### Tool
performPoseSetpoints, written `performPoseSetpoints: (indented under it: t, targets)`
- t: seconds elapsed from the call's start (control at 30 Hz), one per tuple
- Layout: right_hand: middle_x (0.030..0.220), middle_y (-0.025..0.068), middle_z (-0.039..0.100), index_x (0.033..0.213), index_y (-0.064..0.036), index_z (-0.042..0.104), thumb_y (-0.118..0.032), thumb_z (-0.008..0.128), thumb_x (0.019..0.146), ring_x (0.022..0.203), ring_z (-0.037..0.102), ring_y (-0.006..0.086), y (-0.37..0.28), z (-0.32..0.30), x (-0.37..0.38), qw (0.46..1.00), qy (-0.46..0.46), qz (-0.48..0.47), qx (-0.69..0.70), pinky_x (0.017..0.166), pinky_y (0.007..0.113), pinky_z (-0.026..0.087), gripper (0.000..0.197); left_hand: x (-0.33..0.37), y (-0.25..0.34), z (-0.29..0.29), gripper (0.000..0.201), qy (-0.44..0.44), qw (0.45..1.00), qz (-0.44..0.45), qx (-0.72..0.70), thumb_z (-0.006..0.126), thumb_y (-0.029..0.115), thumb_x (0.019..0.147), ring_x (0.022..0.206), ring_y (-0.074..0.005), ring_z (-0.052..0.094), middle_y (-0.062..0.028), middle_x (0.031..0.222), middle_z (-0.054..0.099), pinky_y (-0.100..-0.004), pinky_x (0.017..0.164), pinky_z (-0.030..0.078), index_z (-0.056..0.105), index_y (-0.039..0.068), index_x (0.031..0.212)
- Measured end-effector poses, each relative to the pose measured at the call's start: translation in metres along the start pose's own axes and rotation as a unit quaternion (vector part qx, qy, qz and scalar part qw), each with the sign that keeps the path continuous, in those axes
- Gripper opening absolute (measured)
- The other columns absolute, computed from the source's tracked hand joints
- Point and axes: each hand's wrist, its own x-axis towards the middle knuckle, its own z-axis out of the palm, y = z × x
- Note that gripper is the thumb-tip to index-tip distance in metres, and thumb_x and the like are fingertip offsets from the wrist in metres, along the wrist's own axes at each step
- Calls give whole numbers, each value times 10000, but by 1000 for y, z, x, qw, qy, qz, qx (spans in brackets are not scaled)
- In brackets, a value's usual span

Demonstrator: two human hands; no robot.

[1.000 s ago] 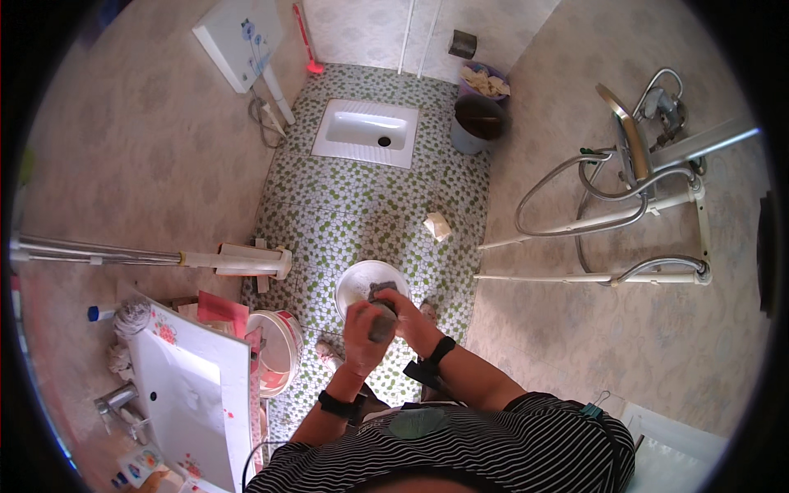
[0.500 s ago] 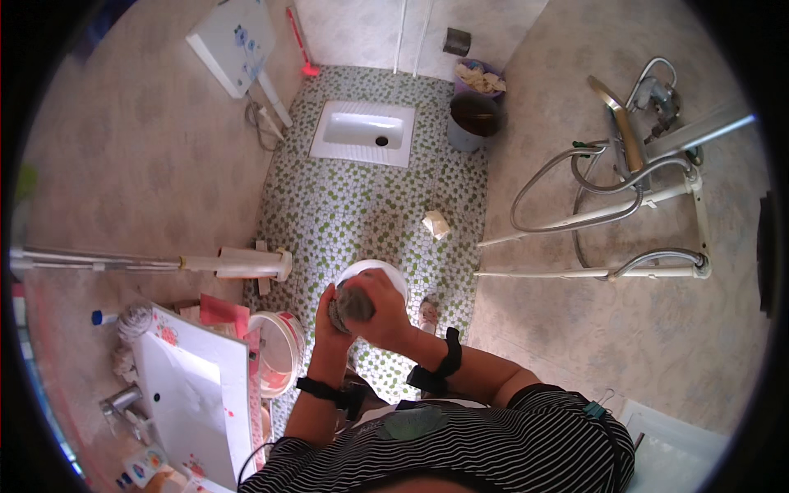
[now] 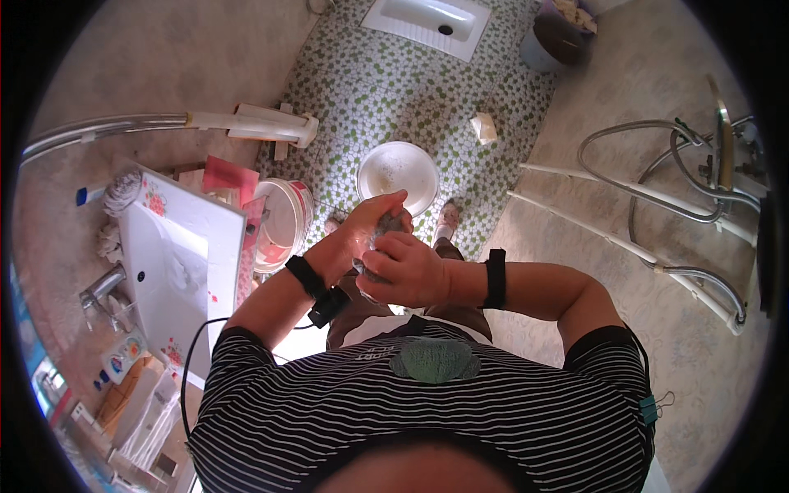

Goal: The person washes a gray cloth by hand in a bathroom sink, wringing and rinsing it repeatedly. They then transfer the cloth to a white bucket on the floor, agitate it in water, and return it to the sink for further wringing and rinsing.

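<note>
White basin (image 3: pixel 407 171): almost whole to me now, since the left hand (image 3: pixel 366 228) and right hand (image 3: pixel 417 273) have drawn back from above it toward the striped shirt (image 3: pixel 320 403).
Grey cloth (image 3: pixel 393 223): bunched between both hands, at the basin's near side; I see only parts of it.
Left hand: cupped around the cloth, its tip overlapping the near rim in my view.
Right hand: fingers curled over the cloth, nearer the shirt.
Bucket (image 3: pixel 269 215): left of the basin, beside the sink (image 3: pixel 168 267).
Patterned floor (image 3: pixel 386 107): a pale crumpled item (image 3: pixel 484 128) lies beyond the basin, rightward.
</note>
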Motion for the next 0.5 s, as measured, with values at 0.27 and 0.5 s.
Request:
performPoseSetpoints:
  t: [0.27, 0.5]
  targets:
    - [829, 76, 484, 827, -86, 537, -160, 607, 597, 660, 474, 208, 5, 20, -28, 997, -49, -54, 28, 586, 329, 416, 252, 20, -11, -8, 296, 36, 990, 30, 132, 549, 297, 832, 543, -158, 495, -57, 605, 520, -293, 533, 429, 469, 70, 660]
    - [812, 59, 487, 771, -98, 558, -168, 620, 592, 663, 470, 204, 11, 28, -42, 995, -75, -65, 13, 620, 341, 418, 202, 42, -14, -12, 288, 51, 974, 38, 218, 551, 268, 827, 488, -156, 474, -53, 581, 494, -294, 475, 419, 470, 51, 656]
